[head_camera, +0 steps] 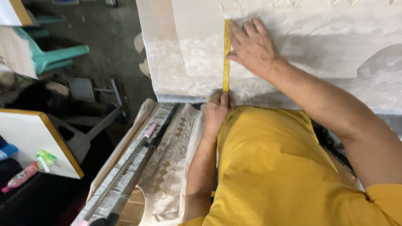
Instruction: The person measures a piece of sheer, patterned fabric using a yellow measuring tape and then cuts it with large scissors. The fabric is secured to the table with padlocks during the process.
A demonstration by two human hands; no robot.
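Fabric [293,50], pale cream and lacy, covers pretty much the whole table, and its near edge [184,98] runs straight across right at the person's belly, so there's not much room on this side. Plenty of open cloth to the right of the hands though. A yellow tape measure [226,54] lies straight on the cloth, running from that near edge away toward the far side. The right hand [251,46] is laid flat on the fabric just beside the far end of the tape, fingers together and pressing down, forearm coming in at a slant from the lower right. The left hand [216,111] is curled at the near edge, thumb and fingers pinching the tape's near end against the cloth edge. The yellow shirt [272,167] blocks whatever's under the table edge, and the left fingertips are tucked out of view. Off to the left, patterned cloth and a long dark rod [142,155] hang off toward the floor, cut off at the bottom.
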